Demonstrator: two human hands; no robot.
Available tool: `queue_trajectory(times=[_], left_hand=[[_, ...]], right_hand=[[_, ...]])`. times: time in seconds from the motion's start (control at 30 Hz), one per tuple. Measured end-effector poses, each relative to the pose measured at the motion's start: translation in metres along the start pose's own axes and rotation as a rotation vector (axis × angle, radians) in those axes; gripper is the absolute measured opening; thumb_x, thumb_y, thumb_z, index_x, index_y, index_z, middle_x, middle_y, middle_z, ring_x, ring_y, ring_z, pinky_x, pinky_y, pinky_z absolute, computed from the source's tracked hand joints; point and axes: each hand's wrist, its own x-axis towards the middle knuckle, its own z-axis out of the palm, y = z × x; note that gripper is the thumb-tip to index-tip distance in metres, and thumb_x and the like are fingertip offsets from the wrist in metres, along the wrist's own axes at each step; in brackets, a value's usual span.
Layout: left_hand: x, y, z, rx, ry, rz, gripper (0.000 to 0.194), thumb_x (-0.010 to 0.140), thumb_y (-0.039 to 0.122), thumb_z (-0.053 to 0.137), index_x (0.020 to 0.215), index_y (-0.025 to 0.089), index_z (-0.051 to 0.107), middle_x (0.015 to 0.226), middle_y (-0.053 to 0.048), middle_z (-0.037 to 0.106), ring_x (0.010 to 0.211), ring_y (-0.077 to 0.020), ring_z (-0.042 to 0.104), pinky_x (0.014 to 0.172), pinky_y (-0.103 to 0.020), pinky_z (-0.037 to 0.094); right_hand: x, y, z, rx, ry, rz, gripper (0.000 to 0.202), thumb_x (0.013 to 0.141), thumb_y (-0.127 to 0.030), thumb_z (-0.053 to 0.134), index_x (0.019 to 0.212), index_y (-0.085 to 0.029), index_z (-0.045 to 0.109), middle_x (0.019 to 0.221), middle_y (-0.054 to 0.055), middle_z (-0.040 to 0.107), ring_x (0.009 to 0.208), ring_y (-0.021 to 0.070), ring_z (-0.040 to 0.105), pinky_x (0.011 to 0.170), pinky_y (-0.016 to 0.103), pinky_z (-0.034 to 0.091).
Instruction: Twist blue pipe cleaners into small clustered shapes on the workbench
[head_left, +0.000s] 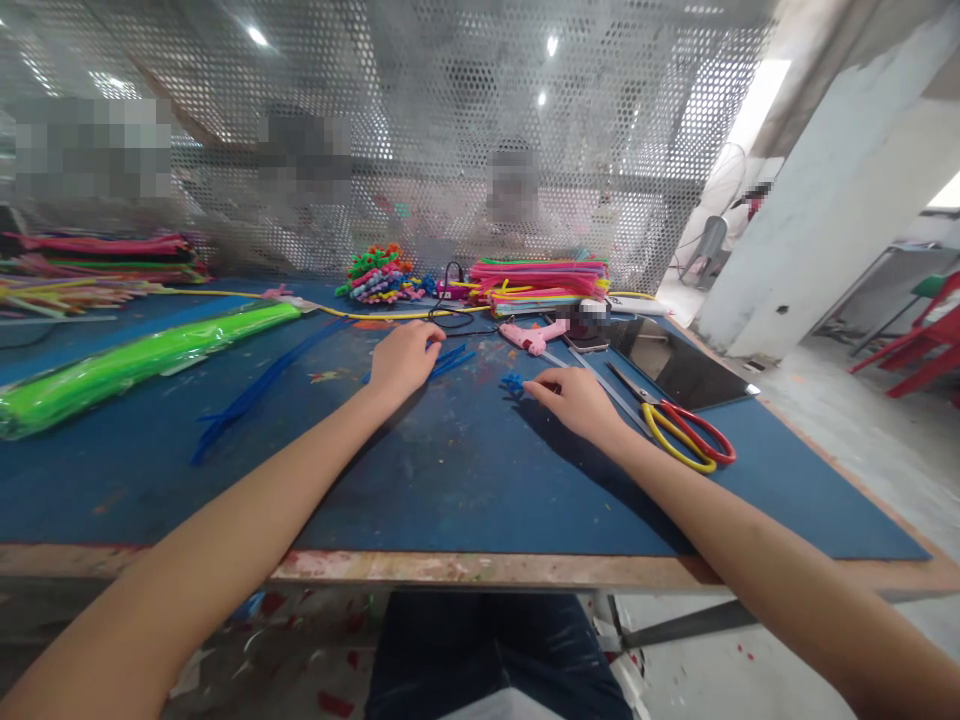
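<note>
My left hand (405,358) rests over a few short blue pipe cleaners (454,362) on the blue mat; its fingers curl down and whether they grip one is hidden. To the right, my right hand (574,398) pinches the edge of a small blue twisted piece (513,382) just above the mat. A pink glue gun (531,338) lies beyond that hand. Scissors (679,425) with one yellow and one red handle lie to its right. Longer blue pipe cleaners (259,390) lie left of my left hand.
A bright green wrapped bundle (150,362) lies at the left. Stacks of colourful pipe cleaners (540,280) line the back against a perforated metal screen (435,150). A dark tablet (675,362) lies at the right, and a yellow cord runs along the back.
</note>
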Motion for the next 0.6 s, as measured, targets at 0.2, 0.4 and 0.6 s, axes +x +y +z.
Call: queue_trajectory(times=[0.2,0.4,0.6], left_hand=[[0.0038,-0.0108,0.0000,0.141,-0.166,-0.092,0.031,0.078,0.047,0.053,0.079,0.020,0.067,0.091,-0.009,0.063,0.085,-0.0256,0.061,0.067,-0.033,0.049],[0.0001,-0.0020,0.0003,0.184,-0.258,-0.008,0.032,0.078,0.050,0.051,0.085,0.022,0.067,0.098,-0.007,0.064,0.090,-0.0241,0.060,0.070,-0.030,0.048],[-0.0006,-0.0032,-0.0009,0.224,-0.288,-0.021,0.021,0.083,0.032,0.046,0.085,0.021,0.063,0.098,-0.008,0.066,0.092,-0.0256,0.061,0.073,-0.032,0.048]], right_hand=[[0.0038,0.0059,0.0000,-0.028,0.099,0.044,0.033,0.080,-0.040,0.054,0.102,-0.017,0.061,0.084,0.005,0.068,0.072,0.0172,0.059,0.063,0.026,0.039],[0.0060,0.0078,0.0021,0.118,0.102,0.065,0.023,0.079,-0.036,0.055,0.088,-0.018,0.064,0.082,0.004,0.068,0.065,0.0146,0.058,0.062,0.026,0.041],[0.0053,0.0060,-0.0012,0.129,0.138,0.012,0.016,0.078,-0.029,0.053,0.079,-0.019,0.065,0.079,0.002,0.068,0.064,0.0137,0.056,0.063,0.026,0.040]])
